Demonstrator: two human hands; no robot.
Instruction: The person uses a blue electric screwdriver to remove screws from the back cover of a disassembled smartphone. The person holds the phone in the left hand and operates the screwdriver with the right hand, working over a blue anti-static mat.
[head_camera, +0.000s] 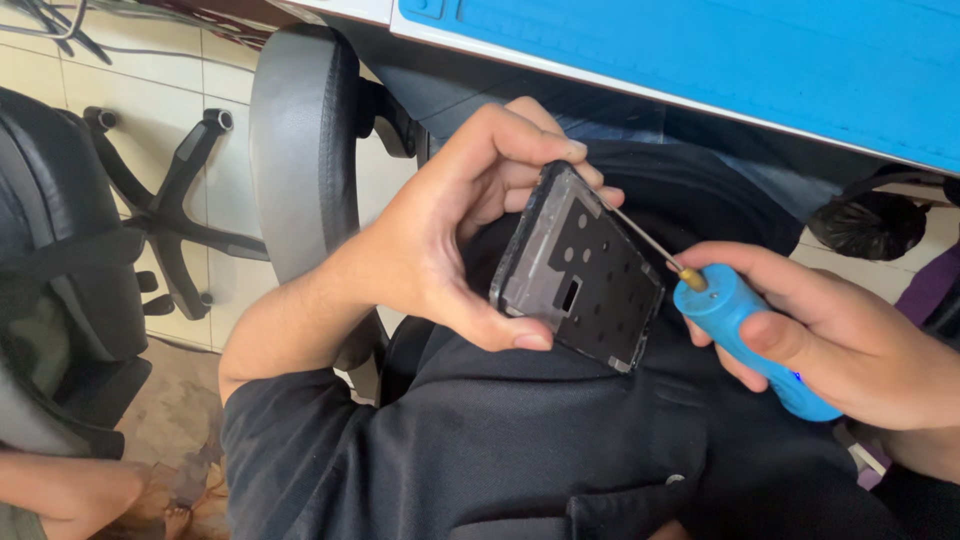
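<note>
At twelve o'clock a smooth blue mat (700, 60) spans the desk; at nine stands a padded grey chair (300, 150). Your left hand (450, 230) pinches the flat black perforated phone frame (580, 270) at centre. Your right hand (850, 340), at four, wraps the blue screwdriver (750, 335), whose thin tip touches the frame's top edge.

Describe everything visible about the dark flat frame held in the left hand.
The frame is a thin, dark rectangular panel, seemingly metal or plastic, with several small round holes and one rectangular cutout in its face and a raised rim. It is tilted, one short end up. The left hand grips it, thumb under the lower edge, fingers over the top. The thin metal bit of the blue screwdriver, held by the right hand, meets its upper corner.
</note>
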